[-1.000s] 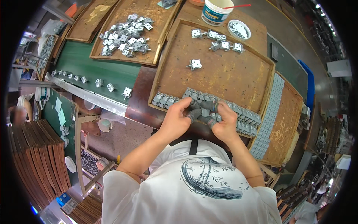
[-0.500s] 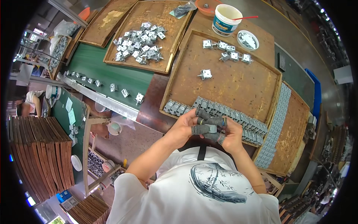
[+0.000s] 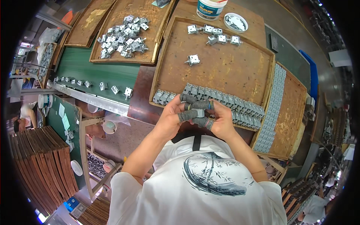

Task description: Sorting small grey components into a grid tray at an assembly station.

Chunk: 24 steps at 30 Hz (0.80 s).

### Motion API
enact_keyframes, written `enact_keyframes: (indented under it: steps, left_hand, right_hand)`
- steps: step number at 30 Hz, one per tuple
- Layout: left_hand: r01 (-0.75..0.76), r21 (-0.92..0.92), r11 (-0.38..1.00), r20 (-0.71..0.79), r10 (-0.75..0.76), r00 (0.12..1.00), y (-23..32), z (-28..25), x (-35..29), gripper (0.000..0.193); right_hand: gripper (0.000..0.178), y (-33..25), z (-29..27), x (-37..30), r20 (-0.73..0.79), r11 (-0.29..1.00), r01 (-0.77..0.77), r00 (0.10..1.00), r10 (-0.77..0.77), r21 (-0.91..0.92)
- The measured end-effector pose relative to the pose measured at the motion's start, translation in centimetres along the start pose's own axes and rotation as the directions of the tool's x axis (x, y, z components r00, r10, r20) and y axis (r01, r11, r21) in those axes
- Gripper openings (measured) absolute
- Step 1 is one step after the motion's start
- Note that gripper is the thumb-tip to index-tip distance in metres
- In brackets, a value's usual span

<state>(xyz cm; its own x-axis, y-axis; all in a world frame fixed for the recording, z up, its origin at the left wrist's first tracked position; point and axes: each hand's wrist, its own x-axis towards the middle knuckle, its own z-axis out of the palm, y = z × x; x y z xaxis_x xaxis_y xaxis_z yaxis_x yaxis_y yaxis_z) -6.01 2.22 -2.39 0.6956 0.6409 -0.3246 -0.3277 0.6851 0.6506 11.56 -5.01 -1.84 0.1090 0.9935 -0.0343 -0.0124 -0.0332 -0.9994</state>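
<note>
My left hand (image 3: pixel 171 117) and my right hand (image 3: pixel 221 119) meet in front of my chest, with dark grey finger covers on several fingers. Between their fingertips both pinch a small boxy grey metal part (image 3: pixel 201 113), mostly hidden by the fingers. Just beyond, rows of similar grey metal parts (image 3: pixel 225 98) stand along the near edge of a wooden tray (image 3: pixel 232 71). Farther up in that tray lie a single silver metal part with a shaft (image 3: pixel 193 60) and a small group of the same kind (image 3: pixel 222 39).
A wooden tray (image 3: pixel 153 35) at the far left bears a heap of silver parts (image 3: pixel 123 37). More parts sit spaced along a green conveyor belt (image 3: pixel 101 73). A white bucket (image 3: pixel 210 10) and a round white lid (image 3: pixel 236 22) stand at the back. Stacked wooden boards (image 3: pixel 43 161) are at left.
The whole view has shifted, so the trays and bench appear farther up and left. Both hands keep their pinch on the grey part, with only slight finger movement.
</note>
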Motion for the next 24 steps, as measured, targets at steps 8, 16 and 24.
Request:
enact_keyframes:
  steps: [8,16,24]
  left_hand:
    - [0.088,0.317,0.944,0.095,-0.124,0.988,2.4,-0.8,3.4,0.036]
    - [-0.030,0.933,-0.358,0.204,0.461,0.863,4.2,-1.2,15.4,0.027]
    - [-0.095,0.994,0.045,0.077,0.299,0.951,5.4,-2.5,15.8,0.028]
  right_hand:
    - [0.036,0.6,-1.7,-0.5,-0.084,0.991,0.030,0.996,-0.042,-0.134]
    - [0.042,0.2,-3.2,0.2,-0.185,0.989,-0.081,0.977,0.104,0.127]
    - [0.037,0.2,-5.1,-0.3,-0.246,0.993,-0.107,0.962,0.114,0.042]
